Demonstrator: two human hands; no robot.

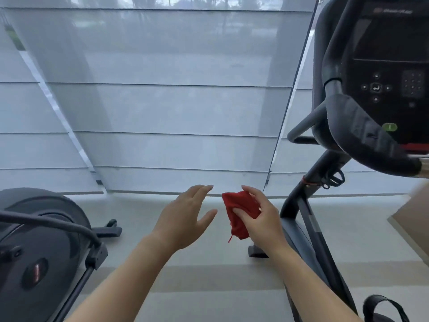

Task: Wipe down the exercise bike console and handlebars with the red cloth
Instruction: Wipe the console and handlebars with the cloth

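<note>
My right hand [262, 213] is shut on a bunched red cloth [240, 213], held in the air at the lower middle of the head view. Just left of it, my left hand [185, 213] is open with fingers spread, a small gap from the cloth. The exercise bike stands at the right: its black console [390, 66] with buttons is at the upper right, and a dark handlebar [364, 133] curves below it. Both hands are well below and left of the console.
The bike's dark frame post [308, 219] runs down to the floor beside my right hand. Another exercise machine [39, 240] fills the lower left. A window with grey blinds [162, 101] spans the back. A black strap [383, 305] shows at the bottom right.
</note>
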